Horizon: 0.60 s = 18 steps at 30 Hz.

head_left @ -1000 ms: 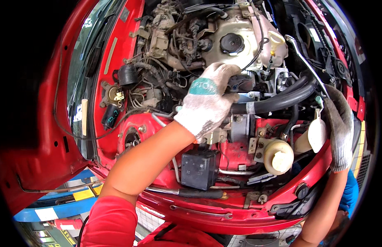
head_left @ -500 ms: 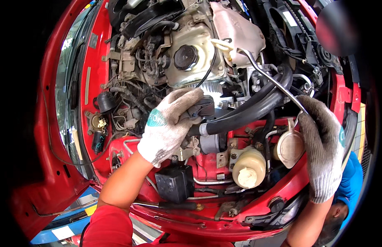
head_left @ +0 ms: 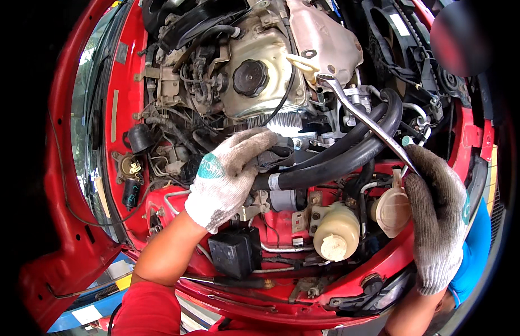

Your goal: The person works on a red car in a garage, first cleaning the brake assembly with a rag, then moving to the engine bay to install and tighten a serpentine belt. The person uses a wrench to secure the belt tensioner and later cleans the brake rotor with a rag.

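From where I stand, the wrench [head_left: 367, 119] slants up and inward from the right hand [head_left: 439, 204], its ringed head beside the pinkish metal shield [head_left: 327, 42] that lies beyond both hands; its lower end is lost among the gloved fingers, which are closed around it. I can't tell whether its shaft touches the thick black hose [head_left: 333, 165] running between the hands. The left hand [head_left: 229, 171] reaches in with fingers stretched and thumb apart, a dark strap-like piece [head_left: 279, 158] lying between them (whether it's actually pinched, I can't tell, as the glove hides too much). Just past those fingertips sits a toothed wheel [head_left: 282, 121], its lower part covered. Farther on from the left hand is a round black cap [head_left: 250, 78] on the engine. Nearer the right hand's inner side stand a pale flap lid [head_left: 393, 213] and a cream reservoir [head_left: 337, 231]; a black box [head_left: 235, 252] sits below the left wrist. Behind the right wrist, someone's blue clothing [head_left: 477, 246] shows, mostly cut off.
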Available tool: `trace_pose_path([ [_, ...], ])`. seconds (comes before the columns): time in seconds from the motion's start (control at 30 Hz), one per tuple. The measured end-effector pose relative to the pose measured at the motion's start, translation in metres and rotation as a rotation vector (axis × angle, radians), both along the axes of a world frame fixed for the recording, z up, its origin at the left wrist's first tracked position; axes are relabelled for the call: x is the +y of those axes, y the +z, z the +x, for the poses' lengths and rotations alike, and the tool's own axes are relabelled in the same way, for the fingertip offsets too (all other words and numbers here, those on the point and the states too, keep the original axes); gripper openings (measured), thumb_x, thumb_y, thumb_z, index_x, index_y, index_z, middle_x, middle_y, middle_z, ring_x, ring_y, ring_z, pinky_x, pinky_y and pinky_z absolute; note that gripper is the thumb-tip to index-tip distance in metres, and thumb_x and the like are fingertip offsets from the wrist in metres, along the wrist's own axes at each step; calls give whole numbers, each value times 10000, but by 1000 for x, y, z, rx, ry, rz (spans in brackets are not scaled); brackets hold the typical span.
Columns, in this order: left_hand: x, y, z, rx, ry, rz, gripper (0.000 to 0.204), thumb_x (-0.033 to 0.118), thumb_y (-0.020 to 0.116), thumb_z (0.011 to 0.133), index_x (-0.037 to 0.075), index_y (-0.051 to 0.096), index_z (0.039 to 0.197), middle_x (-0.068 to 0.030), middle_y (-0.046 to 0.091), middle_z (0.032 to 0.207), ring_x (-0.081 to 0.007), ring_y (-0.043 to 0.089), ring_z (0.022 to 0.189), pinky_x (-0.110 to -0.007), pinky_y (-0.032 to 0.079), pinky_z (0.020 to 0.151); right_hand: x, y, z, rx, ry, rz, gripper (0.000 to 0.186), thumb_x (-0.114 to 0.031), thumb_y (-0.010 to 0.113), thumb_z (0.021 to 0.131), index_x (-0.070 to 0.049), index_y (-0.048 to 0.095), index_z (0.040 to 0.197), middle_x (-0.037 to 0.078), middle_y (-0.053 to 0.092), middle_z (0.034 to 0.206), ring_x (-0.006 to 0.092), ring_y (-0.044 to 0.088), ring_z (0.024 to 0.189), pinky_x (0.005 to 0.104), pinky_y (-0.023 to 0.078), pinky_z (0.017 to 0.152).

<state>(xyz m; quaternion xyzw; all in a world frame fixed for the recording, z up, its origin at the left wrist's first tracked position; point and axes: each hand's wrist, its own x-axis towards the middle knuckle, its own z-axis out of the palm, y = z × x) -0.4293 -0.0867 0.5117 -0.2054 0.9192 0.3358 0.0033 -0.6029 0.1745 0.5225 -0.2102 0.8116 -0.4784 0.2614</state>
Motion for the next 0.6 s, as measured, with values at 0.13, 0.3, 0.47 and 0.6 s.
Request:
trace_pose_path([
  [0.13,-5,-7,5,40,-2,-37,504,-149,495,801,5,675,1246,-193,648,1296,-330,624,1235,-382,494,1071,-10,15,4,157,-54,16,204,5,668,914,56,705,1108,156,712,962,219,686,873,325,539,805],
  [0.3,-7,-11,14,89,63,15,513,-164,451,770,-7,684,1199,-188,655,1254,-322,630,1219,-372,502,1056,-22,40,-4,645,306,95,182,-13,711,872,5,718,1053,161,695,940,325,678,852,376,537,785],
  [0.47,-13,-4,32,93,114,-42,567,-133,412,699,-5,691,1175,-210,661,1214,-347,639,1192,-380,506,1039,-97,38,-12,946,747,193,94,-63,665,844,-45,677,935,146,688,873,348,683,817,424,544,716],
  [0.6,-8,-5,11,134,24,-67,508,-116,430,698,5,689,1118,-206,671,1142,-393,641,1113,-423,523,993,-116,27,3,966,826,519,90,-141,665,775,-87,731,803,132,720,811,305,720,785,412,570,688],
])
